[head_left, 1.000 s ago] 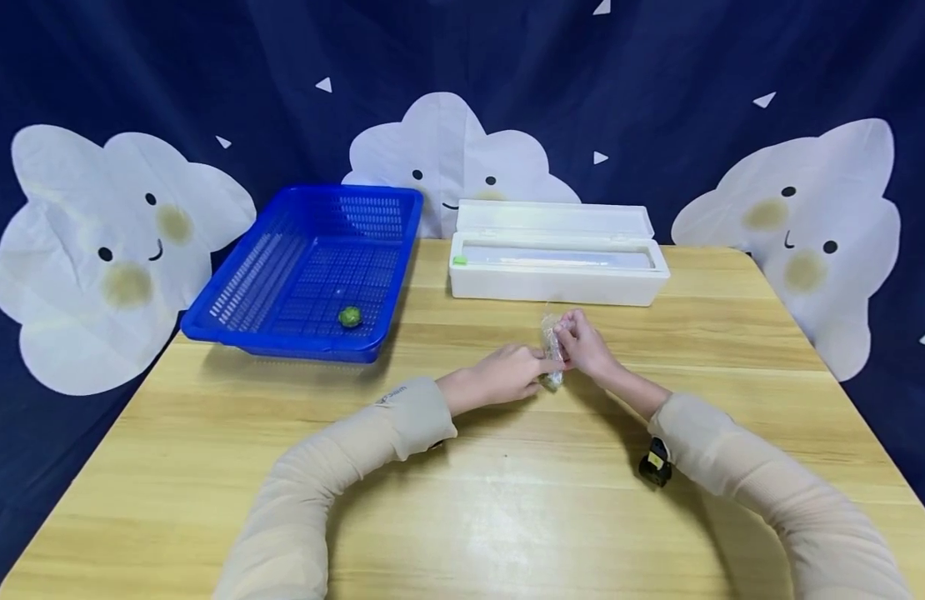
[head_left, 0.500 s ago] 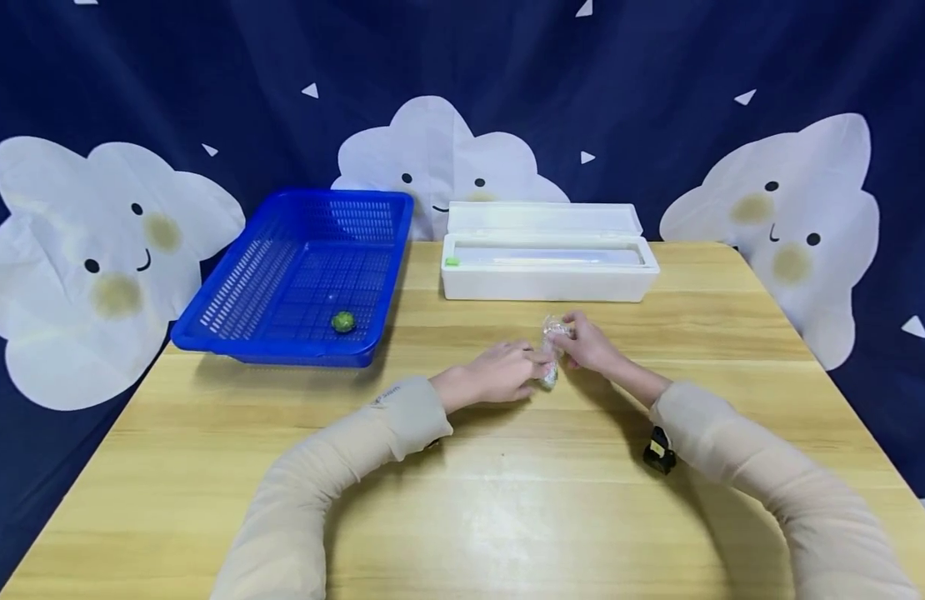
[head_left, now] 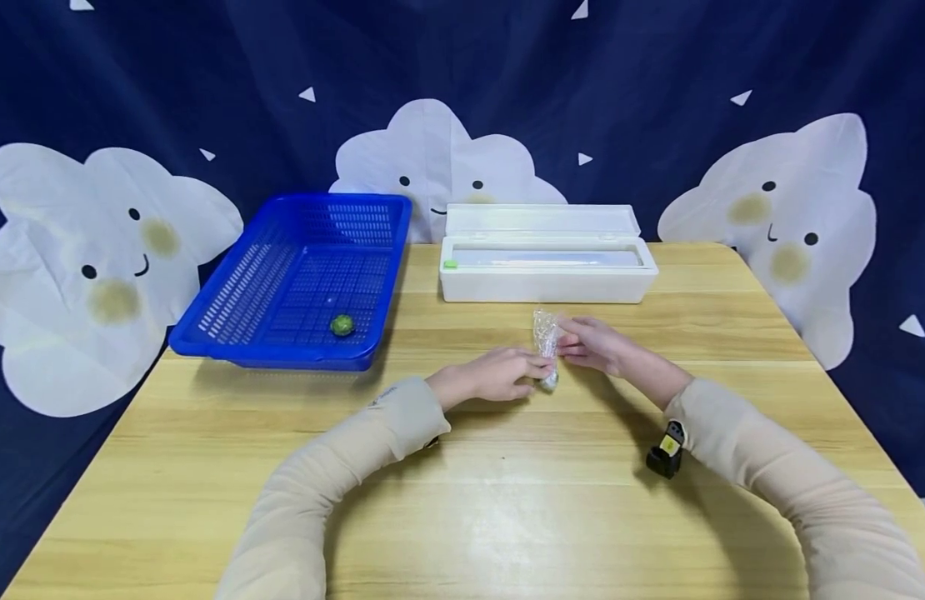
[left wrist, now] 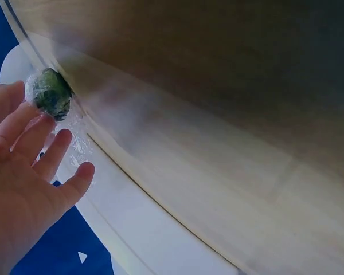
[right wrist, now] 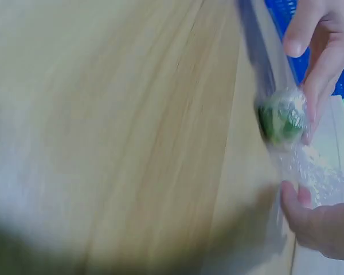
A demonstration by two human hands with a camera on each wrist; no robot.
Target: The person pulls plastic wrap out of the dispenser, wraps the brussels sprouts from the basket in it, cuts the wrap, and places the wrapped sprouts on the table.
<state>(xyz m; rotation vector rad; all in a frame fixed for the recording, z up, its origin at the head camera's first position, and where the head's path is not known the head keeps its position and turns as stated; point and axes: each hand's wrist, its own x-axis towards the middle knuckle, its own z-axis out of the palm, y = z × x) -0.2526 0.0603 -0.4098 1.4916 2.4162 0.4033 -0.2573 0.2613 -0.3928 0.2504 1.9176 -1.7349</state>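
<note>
A small round green vegetable, wrapped in clear cling film, lies low over the wooden table in front of the long white box. Its loose film tail stretches away toward the box. My left hand comes from the left with fairly straight fingertips against the wrapped vegetable; in the right wrist view its thumb stands apart from its fingers. From the other side, my right hand has its fingers extended, tips right at the film tail. The left wrist view shows the wrapped vegetable just beyond my left fingertips.
A blue slotted basket at the back left holds another small green round vegetable. Behind my hands stands the long white cling film box, lid raised, with a green slider on its left end.
My right hand has loosened from its pinch on the film, its fingers straightening and shifting slightly right. The film tail now stands spread. My left hand stays by the wrapped vegetable; the head view shifted slightly.
</note>
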